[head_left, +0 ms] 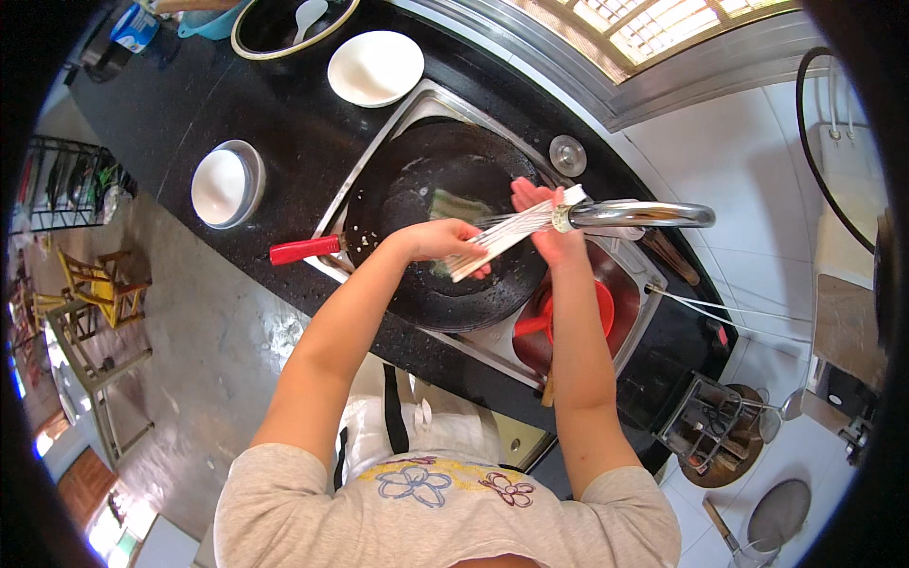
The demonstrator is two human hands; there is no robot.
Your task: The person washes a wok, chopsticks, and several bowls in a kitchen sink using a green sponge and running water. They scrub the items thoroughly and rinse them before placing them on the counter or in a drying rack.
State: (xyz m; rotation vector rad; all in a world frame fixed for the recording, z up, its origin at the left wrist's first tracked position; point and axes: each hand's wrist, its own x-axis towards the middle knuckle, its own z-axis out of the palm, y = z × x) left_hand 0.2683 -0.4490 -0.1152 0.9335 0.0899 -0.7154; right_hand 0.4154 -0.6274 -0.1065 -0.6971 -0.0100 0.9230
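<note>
My left hand (450, 243) is closed around a bundle of pale chopsticks (516, 230), gripping it near the lower left end. The bundle slants up to the right, across my right hand (556, 243), whose fingers are stretched out. The metal tap (649, 215) ends at the bundle's upper end, with a thin stream of water showing to its left. Below both hands, a large black wok (398, 194) fills the left sink basin. Its red handle (305, 249) sticks out over the counter. A yellowish-green patch (459, 210), blurred, shows inside the wok.
A red dipper (597, 308) sits in the right basin. White bowls (376, 66) and stacked bowls (221, 187) stand on the black counter (275, 118), with a dark pot (270, 38) behind. A glass lid or dish (568, 154) lies behind the sink. A wire rack (703, 421) stands at right.
</note>
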